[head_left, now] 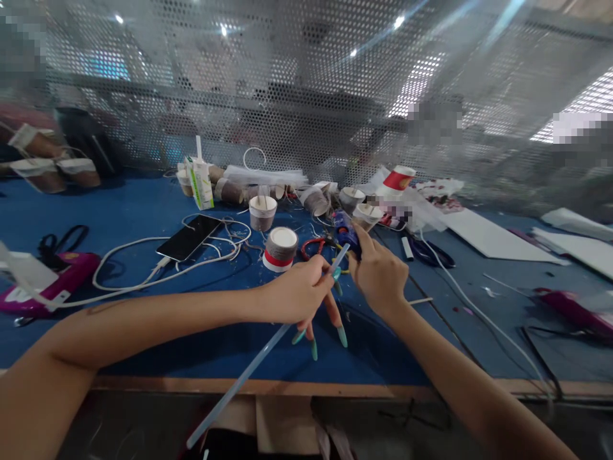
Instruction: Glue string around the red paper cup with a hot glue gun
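Observation:
My left hand [306,291] pinches a long translucent glue stick [244,377] between thumb and index finger, the other fingers spread downward. The stick slants from below the table edge up to the right. Its upper end meets or lies close to a dark blue glue gun [345,231]; I cannot tell whether it is inside. Around the glue gun my right hand [380,268] is closed, with part of the body hidden by the fingers. Just left of it stands a wrapped paper cup [281,248], upside down with a red band. Red-handled scissors [313,248] lie partly hidden behind my hands.
A black phone [189,237] with a white cable [129,287] lies on the blue table [158,345]. Several paper cups [262,212], a drink carton [200,182] and glue sticks [268,176] line the perforated screen [287,76]. White sheets [502,236] and magenta tools [572,306] sit rightward.

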Motion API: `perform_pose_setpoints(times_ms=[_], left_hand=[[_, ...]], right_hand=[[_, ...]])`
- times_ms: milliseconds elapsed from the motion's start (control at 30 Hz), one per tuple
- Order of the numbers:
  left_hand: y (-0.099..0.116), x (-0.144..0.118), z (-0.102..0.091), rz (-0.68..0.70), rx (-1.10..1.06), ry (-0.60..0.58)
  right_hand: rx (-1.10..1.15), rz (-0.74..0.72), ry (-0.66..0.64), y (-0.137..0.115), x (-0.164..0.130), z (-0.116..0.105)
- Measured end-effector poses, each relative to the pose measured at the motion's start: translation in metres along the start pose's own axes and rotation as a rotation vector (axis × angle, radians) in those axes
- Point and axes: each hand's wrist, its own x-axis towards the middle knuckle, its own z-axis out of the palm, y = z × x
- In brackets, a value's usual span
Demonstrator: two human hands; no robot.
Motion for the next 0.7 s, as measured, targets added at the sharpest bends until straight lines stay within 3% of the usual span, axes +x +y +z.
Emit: perform_pose_setpoints(times_ms=[333, 700], left_hand=[[-0.003, 0.001, 0.004, -0.014, -0.066, -0.017], [0.0, -0.004, 0.013, -0.019, -0.058, 0.022]], right_hand=[[-0.052, 0.038, -0.005, 0.003, 0.001, 0.001], [0.06, 0.032, 0.036, 0.007, -0.001, 0.0]])
